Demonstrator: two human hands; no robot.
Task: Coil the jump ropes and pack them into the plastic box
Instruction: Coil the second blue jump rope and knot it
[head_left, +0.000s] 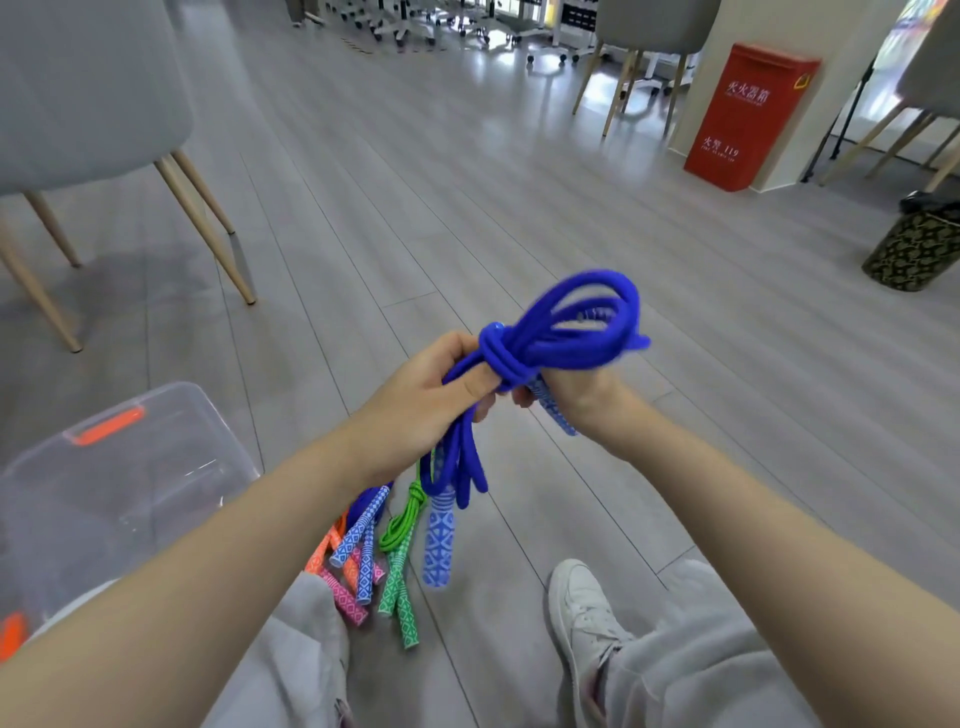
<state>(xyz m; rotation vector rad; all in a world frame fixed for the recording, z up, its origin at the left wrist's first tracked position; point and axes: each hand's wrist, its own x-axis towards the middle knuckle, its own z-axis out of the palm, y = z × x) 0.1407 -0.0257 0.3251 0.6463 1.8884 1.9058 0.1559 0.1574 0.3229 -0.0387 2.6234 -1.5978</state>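
Blue rope (561, 332) blurs above both hands' grip, fingers hidden.

Both bare forearms reach forward and converge, the left hand (431, 387) curled with its thumb pinching the rope (550, 332), the right hand (569, 387) gripping it, palm turned away.

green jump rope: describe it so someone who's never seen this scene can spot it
Start at the clear plastic box with orange latches, lower left. Just right of it, bundled ropes lie on the floor by the person's knee. The green jump rope is the rightmost of that pile: knotted bright-green cord, green diamond-patterned handles, beside pink and orange ones.
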